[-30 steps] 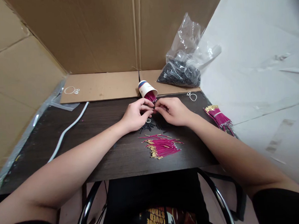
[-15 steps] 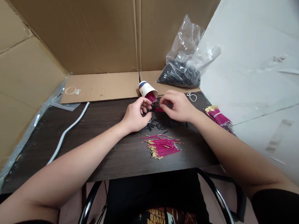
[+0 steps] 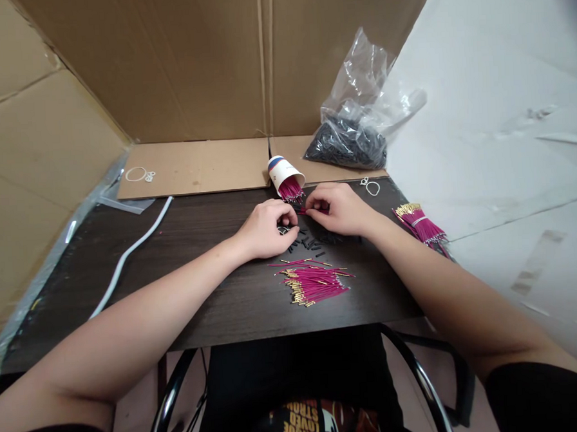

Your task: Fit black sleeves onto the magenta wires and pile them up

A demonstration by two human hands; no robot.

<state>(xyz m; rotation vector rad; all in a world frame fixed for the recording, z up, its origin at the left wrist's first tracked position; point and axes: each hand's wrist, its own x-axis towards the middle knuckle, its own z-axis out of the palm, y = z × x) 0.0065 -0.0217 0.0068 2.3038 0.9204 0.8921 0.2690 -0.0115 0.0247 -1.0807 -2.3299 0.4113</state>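
Observation:
My right hand (image 3: 339, 208) is closed, its thumb and fingers pinching a magenta wire (image 3: 302, 211) that points left, below the mouth of the paper cup. My left hand (image 3: 270, 230) is curled with thumb and forefinger together just above the small black tubes (image 3: 312, 244); anything between those fingertips is too small to make out. The white paper cup (image 3: 286, 173) lies tipped toward me, with magenta wires (image 3: 291, 189) showing in its mouth. Nearer to me lies a loose pile of magenta wires (image 3: 316, 284) with gold-coloured ends.
A clear plastic bag (image 3: 349, 135) of black tubes rests at the back right. A banded wire bundle (image 3: 420, 223) lies at the table's right edge. White rubber bands (image 3: 373, 188) lie near the bag. On the left is a pale flexible tube (image 3: 126, 257). Cardboard walls (image 3: 164, 61) enclose the back.
My left hand has moved slightly down toward the black tubes, its thumb and forefinger coming together. My right hand has shifted a little left and down, still pinching the magenta wire.

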